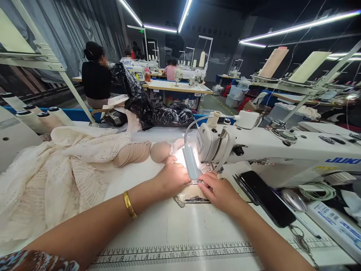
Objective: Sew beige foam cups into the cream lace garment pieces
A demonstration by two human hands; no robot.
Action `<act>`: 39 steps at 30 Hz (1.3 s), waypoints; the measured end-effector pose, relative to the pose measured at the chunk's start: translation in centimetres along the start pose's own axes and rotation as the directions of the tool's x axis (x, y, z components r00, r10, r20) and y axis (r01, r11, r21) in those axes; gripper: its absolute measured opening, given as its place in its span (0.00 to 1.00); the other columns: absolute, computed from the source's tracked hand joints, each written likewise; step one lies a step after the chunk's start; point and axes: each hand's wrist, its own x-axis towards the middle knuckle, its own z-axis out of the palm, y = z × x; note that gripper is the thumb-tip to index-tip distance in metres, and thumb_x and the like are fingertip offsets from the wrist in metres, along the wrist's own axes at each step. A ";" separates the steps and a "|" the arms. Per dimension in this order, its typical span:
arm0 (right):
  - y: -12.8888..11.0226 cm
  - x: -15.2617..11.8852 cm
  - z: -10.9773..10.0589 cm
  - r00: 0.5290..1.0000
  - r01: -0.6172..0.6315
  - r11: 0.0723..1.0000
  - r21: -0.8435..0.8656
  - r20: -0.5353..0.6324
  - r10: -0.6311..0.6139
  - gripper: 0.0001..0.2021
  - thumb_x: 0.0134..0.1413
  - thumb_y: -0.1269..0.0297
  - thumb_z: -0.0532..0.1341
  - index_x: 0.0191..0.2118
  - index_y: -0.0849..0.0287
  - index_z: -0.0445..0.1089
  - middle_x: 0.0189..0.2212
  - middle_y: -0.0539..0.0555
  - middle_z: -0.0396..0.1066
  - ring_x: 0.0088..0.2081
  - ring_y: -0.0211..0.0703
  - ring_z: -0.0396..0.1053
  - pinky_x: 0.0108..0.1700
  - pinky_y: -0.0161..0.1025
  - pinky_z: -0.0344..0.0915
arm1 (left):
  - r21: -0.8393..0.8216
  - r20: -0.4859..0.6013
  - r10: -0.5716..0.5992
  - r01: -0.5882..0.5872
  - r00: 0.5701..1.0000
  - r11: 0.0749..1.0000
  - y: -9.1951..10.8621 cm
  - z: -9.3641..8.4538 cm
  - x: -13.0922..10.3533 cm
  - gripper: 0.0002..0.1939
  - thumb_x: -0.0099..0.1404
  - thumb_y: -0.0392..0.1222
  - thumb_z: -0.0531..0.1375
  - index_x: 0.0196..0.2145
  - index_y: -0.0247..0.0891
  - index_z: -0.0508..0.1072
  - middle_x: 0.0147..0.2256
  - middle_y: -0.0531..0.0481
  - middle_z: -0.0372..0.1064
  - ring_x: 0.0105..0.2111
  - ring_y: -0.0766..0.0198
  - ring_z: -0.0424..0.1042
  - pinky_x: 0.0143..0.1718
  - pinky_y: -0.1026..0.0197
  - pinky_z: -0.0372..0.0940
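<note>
Under the needle end of a white sewing machine (216, 141), a pale fabric piece (179, 153) lies in the glare of a small lamp (190, 162). My left hand (173, 177) is closed on this fabric, left of the lamp head. From the other side, my right hand (220, 190) pinches the near edge of the work with thumb and fingers. The lamp head hides the stitching spot and part of the fingertips. Beyond my left hand are a round beige pad (160, 151) and a fanned stack of similar beige pads (133, 153).
Cream lace fabric (70, 162) is heaped at left. At right lie a black phone (267, 197), scissors (244, 188), a computer mouse (293, 199) and a box (335, 226). Black plastic bags (166, 114) sit behind the table. A person (97, 77) sits farther back.
</note>
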 end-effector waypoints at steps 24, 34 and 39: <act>-0.2 0.1 0.0 0.995 -0.093 0.995 0.027 0.049 0.091 0.15 0.73 0.60 0.48 0.50 0.52 0.72 0.36 0.54 0.75 0.30 0.48 0.68 0.36 0.45 0.65 | -0.494 -0.158 -0.709 0.567 0.687 0.660 -10.2 -6.9 3.0 0.19 0.74 0.53 0.50 0.38 0.40 0.75 0.40 0.44 0.78 0.38 0.56 0.76 0.41 0.55 0.69; -0.1 0.2 0.2 0.999 -0.045 0.999 0.029 0.002 0.045 0.14 0.72 0.62 0.50 0.50 0.52 0.72 0.33 0.52 0.73 0.30 0.48 0.69 0.35 0.43 0.65 | -0.116 0.028 -0.516 0.515 0.856 0.849 -7.1 -4.0 3.3 0.07 0.54 0.28 0.60 0.26 0.38 0.73 0.38 0.42 0.77 0.47 0.45 0.73 0.52 0.46 0.63; 0.0 0.3 0.1 1.000 -0.026 0.999 0.020 -0.016 0.027 0.13 0.72 0.64 0.51 0.51 0.53 0.72 0.36 0.54 0.75 0.32 0.48 0.70 0.36 0.43 0.65 | -0.085 -0.062 -0.594 0.588 0.802 0.804 -9.5 -6.8 4.1 0.08 0.62 0.33 0.56 0.31 0.39 0.75 0.37 0.44 0.78 0.42 0.49 0.74 0.47 0.50 0.65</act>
